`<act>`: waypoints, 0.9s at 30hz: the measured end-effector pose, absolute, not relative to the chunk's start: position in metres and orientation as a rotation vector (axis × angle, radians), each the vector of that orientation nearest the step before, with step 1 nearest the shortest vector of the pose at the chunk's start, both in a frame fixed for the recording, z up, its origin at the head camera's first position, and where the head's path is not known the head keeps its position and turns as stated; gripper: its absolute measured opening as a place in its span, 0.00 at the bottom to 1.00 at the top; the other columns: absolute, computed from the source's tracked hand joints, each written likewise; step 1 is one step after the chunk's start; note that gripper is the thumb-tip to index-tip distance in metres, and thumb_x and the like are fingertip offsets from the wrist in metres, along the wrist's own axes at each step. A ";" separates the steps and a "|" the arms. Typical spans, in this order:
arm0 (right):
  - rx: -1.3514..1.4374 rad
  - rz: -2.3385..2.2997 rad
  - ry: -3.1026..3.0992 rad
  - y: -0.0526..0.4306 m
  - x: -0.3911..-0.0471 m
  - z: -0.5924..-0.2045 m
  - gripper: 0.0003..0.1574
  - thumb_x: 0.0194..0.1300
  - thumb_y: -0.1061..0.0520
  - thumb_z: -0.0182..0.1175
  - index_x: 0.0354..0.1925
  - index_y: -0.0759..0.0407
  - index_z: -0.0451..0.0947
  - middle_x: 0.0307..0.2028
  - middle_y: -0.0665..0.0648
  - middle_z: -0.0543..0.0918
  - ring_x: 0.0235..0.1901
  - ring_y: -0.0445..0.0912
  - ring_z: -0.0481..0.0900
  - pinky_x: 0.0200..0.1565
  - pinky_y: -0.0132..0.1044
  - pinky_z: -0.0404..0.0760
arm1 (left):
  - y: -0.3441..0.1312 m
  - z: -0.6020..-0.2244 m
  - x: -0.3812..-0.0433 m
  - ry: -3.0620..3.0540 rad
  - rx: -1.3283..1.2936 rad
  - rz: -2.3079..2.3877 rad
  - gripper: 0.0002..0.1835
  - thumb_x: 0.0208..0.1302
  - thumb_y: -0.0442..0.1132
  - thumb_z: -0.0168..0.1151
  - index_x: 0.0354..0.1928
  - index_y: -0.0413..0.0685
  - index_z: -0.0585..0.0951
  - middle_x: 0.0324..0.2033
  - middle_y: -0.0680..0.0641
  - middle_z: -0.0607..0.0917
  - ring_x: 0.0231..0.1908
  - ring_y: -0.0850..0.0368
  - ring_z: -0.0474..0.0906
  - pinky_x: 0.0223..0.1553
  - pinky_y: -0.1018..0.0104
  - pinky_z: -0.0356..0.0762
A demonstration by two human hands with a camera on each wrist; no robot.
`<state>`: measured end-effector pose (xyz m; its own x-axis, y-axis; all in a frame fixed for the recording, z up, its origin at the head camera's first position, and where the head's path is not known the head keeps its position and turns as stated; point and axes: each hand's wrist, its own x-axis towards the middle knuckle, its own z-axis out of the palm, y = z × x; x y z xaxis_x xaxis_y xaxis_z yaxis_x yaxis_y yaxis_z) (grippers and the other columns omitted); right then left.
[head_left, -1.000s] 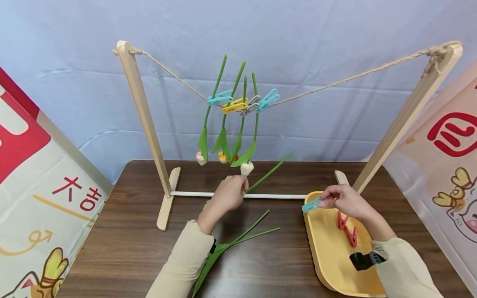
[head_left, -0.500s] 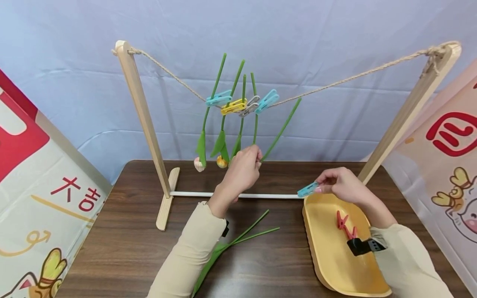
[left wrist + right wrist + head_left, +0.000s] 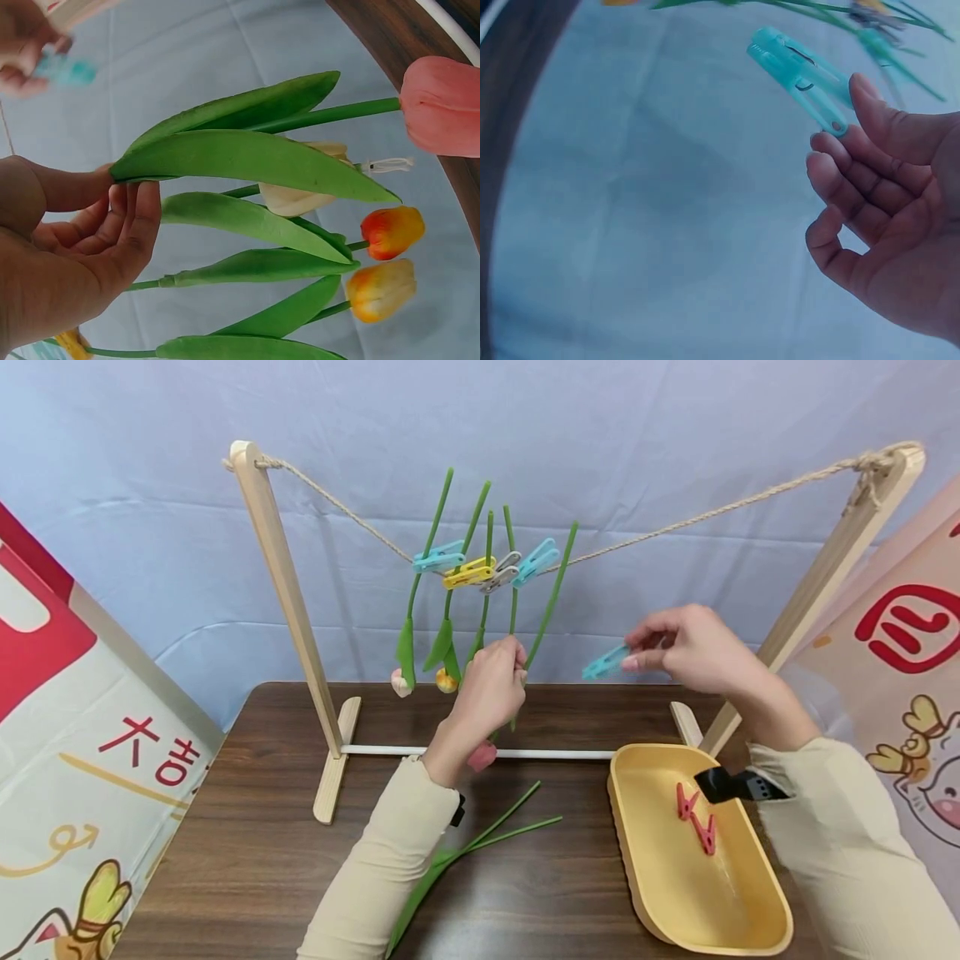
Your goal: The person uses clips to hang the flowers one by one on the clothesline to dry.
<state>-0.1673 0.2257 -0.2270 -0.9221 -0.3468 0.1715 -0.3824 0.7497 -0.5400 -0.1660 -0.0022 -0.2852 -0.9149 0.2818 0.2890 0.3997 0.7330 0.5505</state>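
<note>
My left hand (image 3: 491, 689) pinches the stem of a pink artificial tulip (image 3: 439, 105) at the base of its leaves, bloom hanging down. Its bare stem (image 3: 553, 593) rises past the rope (image 3: 660, 533), just right of a blue clothespin (image 3: 537, 562). To the right, my right hand (image 3: 693, 647) pinches another blue clothespin (image 3: 799, 75) by its handle ends, apart from the rope. Upside-down tulips hang from the rope by blue, yellow (image 3: 469, 573) and grey (image 3: 501, 573) clothespins. In the left wrist view, a white tulip (image 3: 296, 196) and an orange-red tulip (image 3: 391, 232) show behind the held one.
A yellow tray (image 3: 626, 852) holds red clothespins (image 3: 703, 833) at the right. More green stems (image 3: 498, 828) lie on the table (image 3: 247, 860), partly behind the left sleeve. Wooden posts (image 3: 281, 593) and a white bar (image 3: 555, 754) frame the rope.
My left hand has lifted the pink tulip from low over the table, its stem now more upright at the rope. My right hand has risen from the tray with the blue clothespin.
</note>
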 end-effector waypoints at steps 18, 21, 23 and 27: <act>0.420 0.928 -2.625 0.188 -0.184 -0.155 0.12 0.52 0.61 0.68 0.33 0.69 0.81 0.21 0.48 0.79 0.20 0.36 0.71 0.25 0.27 0.66 | 0.006 -0.274 -0.171 -2.711 -0.432 -1.000 0.04 0.59 0.29 0.56 0.29 0.42 0.72 0.26 0.48 0.75 0.29 0.54 0.73 0.32 0.63 0.70; 0.364 0.898 -2.608 0.184 -0.185 -0.150 0.12 0.53 0.59 0.67 0.33 0.68 0.81 0.20 0.46 0.78 0.21 0.35 0.70 0.26 0.29 0.64 | 0.008 -0.271 -0.171 -2.693 -0.443 -0.988 0.04 0.58 0.28 0.56 0.29 0.42 0.72 0.25 0.48 0.75 0.29 0.54 0.72 0.32 0.64 0.70; 0.331 0.887 -2.602 0.182 -0.185 -0.147 0.13 0.53 0.58 0.67 0.33 0.68 0.81 0.19 0.46 0.78 0.21 0.34 0.70 0.27 0.30 0.64 | 0.009 -0.269 -0.171 -2.682 -0.453 -0.978 0.05 0.58 0.28 0.56 0.28 0.42 0.72 0.24 0.48 0.74 0.28 0.54 0.72 0.31 0.64 0.70; 0.306 0.848 -2.575 0.179 -0.187 -0.144 0.12 0.53 0.60 0.67 0.33 0.69 0.81 0.17 0.46 0.77 0.19 0.33 0.68 0.25 0.29 0.63 | 0.011 -0.266 -0.171 -2.672 -0.451 -0.957 0.06 0.58 0.27 0.56 0.26 0.42 0.71 0.22 0.48 0.73 0.26 0.54 0.70 0.29 0.65 0.68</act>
